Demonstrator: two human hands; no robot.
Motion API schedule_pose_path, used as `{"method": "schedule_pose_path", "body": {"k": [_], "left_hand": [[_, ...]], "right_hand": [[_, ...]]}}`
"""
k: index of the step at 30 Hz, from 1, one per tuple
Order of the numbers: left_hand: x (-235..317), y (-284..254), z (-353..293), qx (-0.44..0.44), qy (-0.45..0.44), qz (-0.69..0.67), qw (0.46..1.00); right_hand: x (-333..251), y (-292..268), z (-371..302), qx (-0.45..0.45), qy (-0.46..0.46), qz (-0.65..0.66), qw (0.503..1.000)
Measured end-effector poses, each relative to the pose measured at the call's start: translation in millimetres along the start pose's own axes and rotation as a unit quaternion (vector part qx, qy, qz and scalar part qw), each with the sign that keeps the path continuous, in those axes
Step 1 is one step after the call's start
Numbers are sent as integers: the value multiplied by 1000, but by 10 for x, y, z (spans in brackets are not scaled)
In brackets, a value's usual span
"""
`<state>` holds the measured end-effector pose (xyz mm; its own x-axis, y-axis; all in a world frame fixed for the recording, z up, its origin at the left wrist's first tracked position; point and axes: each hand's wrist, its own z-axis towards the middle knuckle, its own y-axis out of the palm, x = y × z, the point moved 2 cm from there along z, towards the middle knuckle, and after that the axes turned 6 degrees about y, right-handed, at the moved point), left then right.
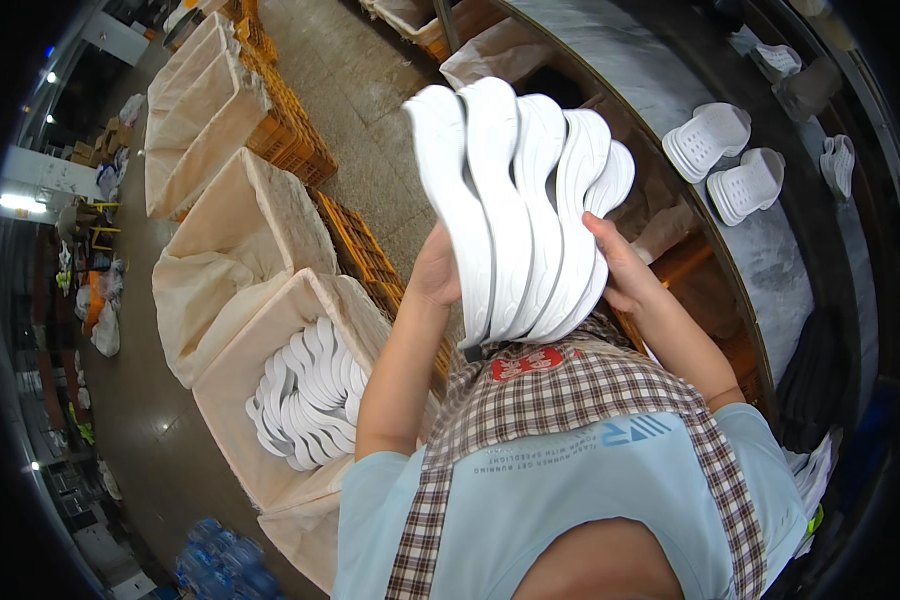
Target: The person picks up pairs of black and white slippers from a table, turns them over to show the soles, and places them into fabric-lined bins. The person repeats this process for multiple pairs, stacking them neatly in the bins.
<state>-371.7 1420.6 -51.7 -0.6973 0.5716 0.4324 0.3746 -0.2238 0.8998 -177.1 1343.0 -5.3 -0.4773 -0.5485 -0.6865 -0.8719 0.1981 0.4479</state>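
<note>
Nearest, at the bottom of the frame, are the person's light blue shirt [570, 470] and, over it, a brown-and-white checked apron [590, 385] with a red patch on its front. Just above the apron, around the middle of the frame, a fanned bunch of white soles [510, 230] stands between the person's two hands, to the right of one and to the left of the other. Five rounded ends show at the top, spread side by side and overlapping; the lower ends are gathered closer together, near the apron.

The left hand [438, 268] is clamped on the bunch at its left edge, its fingers mostly hidden behind the outermost sole. The right hand [620, 265] grips the opposite edge, the thumb pointing up along the rightmost soles and the other fingers partly out of sight. The two hands are apart, with the whole bunch between them.

Beyond the left forearm, left of centre, a cloth-lined bin [232, 435] holds a loose pile of similar soles [310, 395]. More beige cloth liners [245, 235] and orange crates [292, 140] run in a row toward the upper left. On the right, a grey table [765, 285] carries a pair of white clogs [710, 140], with further footwear [838, 165] toward the upper right. Blue bottles [225, 560] sit on the floor [160, 425] at the lower left. Farthest off, at the left edge, are cardboard boxes [100, 145] and a bright light [18, 203].
</note>
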Motion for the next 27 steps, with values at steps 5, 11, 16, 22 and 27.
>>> {"method": "schedule_pose_path", "body": {"k": [5, 11, 16, 22, 27], "left_hand": [[56, 67, -73, 67, 29, -6, 997], [54, -54, 9, 60, 53, 32, 996], [61, -114, 98, 57, 61, 56, 995], [45, -164, 163, 53, 71, 81, 993], [48, -229, 142, 59, 84, 99, 990]], "right_hand": [[-185, 60, -56, 28, -78, -83, 993], [-195, 85, -41, 11, -133, -126, 983], [-201, 86, -31, -14, -152, -149, 977], [-253, 73, -67, -29, -190, -176, 965], [-316, 75, -72, -63, -201, -202, 956]]}}
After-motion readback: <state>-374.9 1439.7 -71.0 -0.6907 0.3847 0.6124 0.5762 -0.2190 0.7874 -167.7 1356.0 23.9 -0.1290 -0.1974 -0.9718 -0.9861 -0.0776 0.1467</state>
